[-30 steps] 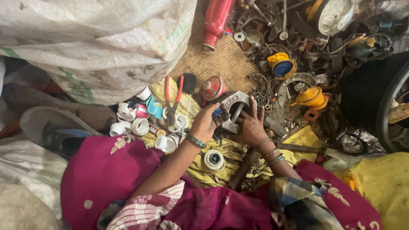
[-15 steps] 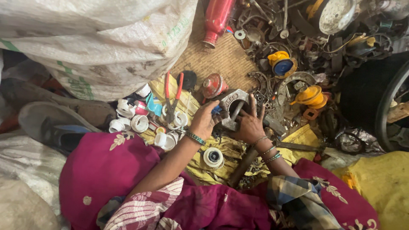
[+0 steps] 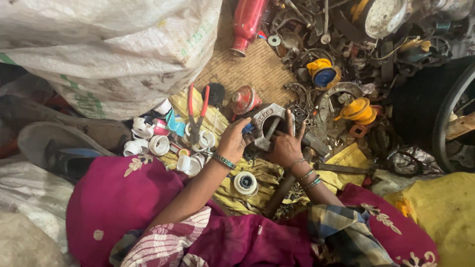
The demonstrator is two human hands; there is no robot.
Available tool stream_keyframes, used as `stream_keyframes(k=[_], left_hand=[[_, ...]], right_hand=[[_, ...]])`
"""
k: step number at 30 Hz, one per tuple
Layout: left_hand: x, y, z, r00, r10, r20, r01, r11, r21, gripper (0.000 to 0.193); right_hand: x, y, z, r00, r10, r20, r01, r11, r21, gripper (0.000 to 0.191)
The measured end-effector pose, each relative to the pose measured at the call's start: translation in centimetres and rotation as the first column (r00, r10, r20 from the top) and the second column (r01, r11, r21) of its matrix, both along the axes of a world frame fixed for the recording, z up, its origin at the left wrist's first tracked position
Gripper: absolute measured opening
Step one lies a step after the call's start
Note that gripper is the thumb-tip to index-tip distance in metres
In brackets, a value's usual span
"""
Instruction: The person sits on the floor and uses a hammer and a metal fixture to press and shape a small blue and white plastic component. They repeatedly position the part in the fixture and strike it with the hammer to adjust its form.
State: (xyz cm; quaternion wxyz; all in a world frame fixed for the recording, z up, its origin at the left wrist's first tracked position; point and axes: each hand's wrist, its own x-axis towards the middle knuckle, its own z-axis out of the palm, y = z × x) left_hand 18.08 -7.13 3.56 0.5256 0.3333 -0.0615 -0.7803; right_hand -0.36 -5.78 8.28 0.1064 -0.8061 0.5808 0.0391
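Both my hands are on a grey metal bracket-shaped part (image 3: 264, 118) held over a yellow cloth (image 3: 346, 158). My left hand (image 3: 232, 141) grips its left side. My right hand (image 3: 287, 146) holds its right side with fingers spread over the opening. A dark rod (image 3: 287, 185) runs from under my right hand down toward my lap. Red-handled pliers (image 3: 197, 116) lie just left of my left hand. A white round cap (image 3: 245, 183) rests on the cloth between my forearms.
A large white woven sack (image 3: 109, 49) fills the upper left. Several white plastic caps (image 3: 148, 141) lie by a grey sandal (image 3: 59, 146). A red bottle (image 3: 246, 22), yellow-and-blue parts (image 3: 324, 74) and scrap metal crowd the upper right beside a black wheel (image 3: 445, 113).
My hands have stayed on the metal part, with only slight shifts of the fingers. The view has barely moved.
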Motion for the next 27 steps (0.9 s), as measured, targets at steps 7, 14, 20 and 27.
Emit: stream_keyframes(k=[7,14,20,27], left_hand=[[0.1,0.0,-0.1,1.000,0.016,-0.002,-0.016,0.999,0.028,0.014],[0.1,0.0,-0.1,1.000,0.008,0.015,-0.008,1.000,0.016,0.014],[0.1,-0.2,0.0,1.000,0.009,0.012,-0.009,1.000,-0.006,0.015],[1.2,0.2,3.6,0.999,0.013,0.032,-0.012,1.000,-0.010,0.022]], right_hand=[[0.0,0.1,-0.8,0.998,0.000,0.060,0.004,0.998,-0.065,0.070],[0.2,0.2,-0.1,0.999,-0.002,-0.038,0.002,1.000,-0.015,0.065],[0.8,-0.3,3.0,0.987,0.066,-0.144,-0.051,0.993,0.102,0.065],[-4.9,-0.4,9.7,0.989,-0.043,-0.143,0.054,0.996,0.075,0.064]])
